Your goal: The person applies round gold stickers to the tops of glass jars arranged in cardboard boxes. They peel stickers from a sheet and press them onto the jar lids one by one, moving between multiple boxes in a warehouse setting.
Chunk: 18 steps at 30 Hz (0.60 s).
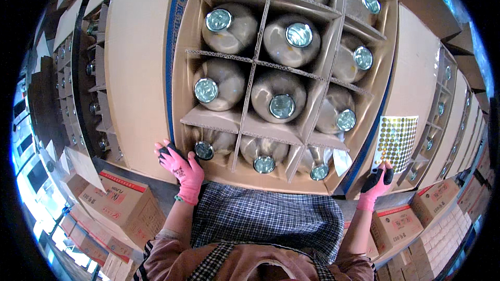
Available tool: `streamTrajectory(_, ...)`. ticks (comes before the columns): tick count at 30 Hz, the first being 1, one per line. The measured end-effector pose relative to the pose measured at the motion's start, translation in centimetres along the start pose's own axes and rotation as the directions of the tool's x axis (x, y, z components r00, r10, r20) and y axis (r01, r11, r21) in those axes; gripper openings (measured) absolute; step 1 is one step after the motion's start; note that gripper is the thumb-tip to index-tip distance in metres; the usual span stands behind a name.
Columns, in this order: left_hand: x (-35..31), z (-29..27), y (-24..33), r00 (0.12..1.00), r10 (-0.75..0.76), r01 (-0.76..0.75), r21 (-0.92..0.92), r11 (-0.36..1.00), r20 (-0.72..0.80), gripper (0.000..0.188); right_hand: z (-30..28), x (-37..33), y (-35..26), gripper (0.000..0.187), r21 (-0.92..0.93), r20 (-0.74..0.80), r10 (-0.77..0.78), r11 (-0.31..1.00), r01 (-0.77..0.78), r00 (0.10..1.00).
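My left hand (179, 170), in a pink glove with black patches, rests open with fingers apart at the near left corner of an open carton (291, 185). Brown cardboard dividers (253, 62) split the carton into cells holding several clear round glass jars (278, 91) with shiny silvery tops. My right hand (377, 183), gloved alike, has its fingers closed at the lower edge of a sheet of round gold stickers (398, 143). That sheet lies on the cardboard flap (409, 83) right of the carton. Whether a single sticker is between my fingertips cannot be made out.
A crumpled white scrap (341, 162) sticks up at the carton's near right corner. More divided cartons of glassware (94, 73) stand left, and others (441, 106) right. Closed cartons with red stripes (117, 203) are stacked low on both sides. A checked apron (265, 216) covers my front.
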<state>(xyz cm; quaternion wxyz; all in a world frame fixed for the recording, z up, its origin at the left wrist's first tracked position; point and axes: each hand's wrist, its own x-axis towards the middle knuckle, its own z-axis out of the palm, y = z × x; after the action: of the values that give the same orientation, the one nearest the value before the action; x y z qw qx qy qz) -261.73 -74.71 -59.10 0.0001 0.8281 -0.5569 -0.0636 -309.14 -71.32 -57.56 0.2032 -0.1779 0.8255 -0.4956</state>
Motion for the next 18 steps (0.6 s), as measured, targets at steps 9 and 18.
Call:
streamTrajectory(9, -0.8, -0.2, -0.9, 0.998, 0.05, -0.054, -0.135, 0.989, -0.027, 0.074, 0.3, -0.2, -0.3, 0.014, -0.054, -0.005, -0.056, 0.997, 0.056, 0.998)
streamTrajectory(18, -0.8, 0.9, -1.8, 0.987, 0.046, -0.089, -0.282, 0.955, -0.156, 0.069, 0.8, -0.2, -0.3, 0.013, -0.055, -0.031, -0.162, 0.986, 0.16, 0.986)
